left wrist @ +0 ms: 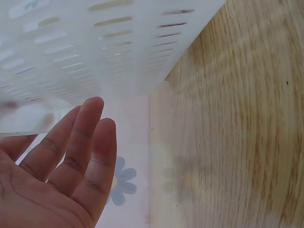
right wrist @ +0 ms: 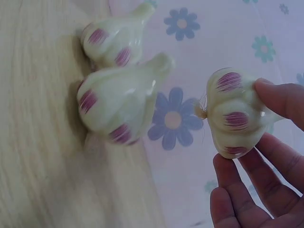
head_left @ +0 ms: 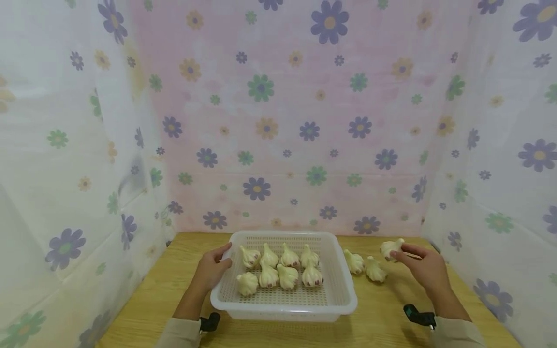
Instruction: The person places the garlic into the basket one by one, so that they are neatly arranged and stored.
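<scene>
My right hand (head_left: 424,268) pinches a garlic bulb (right wrist: 235,114) between thumb and fingers, raised above the right side of the table. The bulb is pale with purple streaks and a tuft of roots. Just left of it, two more garlic bulbs (head_left: 354,261) (head_left: 375,269) lie on the wood, beside a white plastic basket (head_left: 287,308). Several garlic bulbs (head_left: 288,276) sit in two rows inside that basket. At its left rim, my left hand (head_left: 211,268) grips the basket with the thumb over the edge; in the left wrist view, fingers (left wrist: 88,137) lie along the outer slotted wall.
The wooden table (head_left: 161,290) carries the basket. Flower-patterned sheets (head_left: 287,116) hang behind it and along both sides. A dark wrist device (head_left: 419,316) is strapped at each sleeve.
</scene>
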Available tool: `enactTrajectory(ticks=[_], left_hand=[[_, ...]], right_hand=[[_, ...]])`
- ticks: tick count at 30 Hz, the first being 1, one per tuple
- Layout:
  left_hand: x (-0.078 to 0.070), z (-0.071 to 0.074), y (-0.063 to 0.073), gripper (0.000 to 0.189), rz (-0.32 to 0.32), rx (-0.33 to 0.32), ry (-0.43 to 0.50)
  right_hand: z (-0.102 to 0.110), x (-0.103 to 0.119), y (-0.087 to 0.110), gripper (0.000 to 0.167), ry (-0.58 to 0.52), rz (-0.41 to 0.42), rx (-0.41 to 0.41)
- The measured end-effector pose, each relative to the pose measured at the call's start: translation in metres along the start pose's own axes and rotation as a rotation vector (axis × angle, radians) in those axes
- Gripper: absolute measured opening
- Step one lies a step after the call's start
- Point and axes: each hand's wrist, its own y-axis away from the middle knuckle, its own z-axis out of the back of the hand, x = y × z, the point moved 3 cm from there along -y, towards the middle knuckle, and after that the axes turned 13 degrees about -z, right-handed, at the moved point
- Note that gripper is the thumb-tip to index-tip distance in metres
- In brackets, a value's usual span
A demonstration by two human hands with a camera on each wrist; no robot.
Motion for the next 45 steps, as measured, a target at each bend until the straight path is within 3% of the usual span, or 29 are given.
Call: enactTrajectory(ticks=[8,22,32,45], left_hand=[[-0.002,0.002,0.000,0.057,0.009,-0.010,-0.074],[0.004,0.011,0.009,0.057,-0.005,-0.005,-0.072],[0.006,0.004,0.007,0.057,-0.028,-0.002,-0.053],[0.003,-0.002,-0.002,0.057,-0.012,0.026,-0.047]], right_hand=[[-0.013,0.035,0.007,0.085,0.056,0.149,-0.018],[-0.048,0.079,0.023,0.073,0.089,0.259,0.070],[-0.071,0.109,0.028,0.063,0.101,0.379,0.200],[-0.100,0.151,0.039,0.055,0.240,0.536,0.349]])
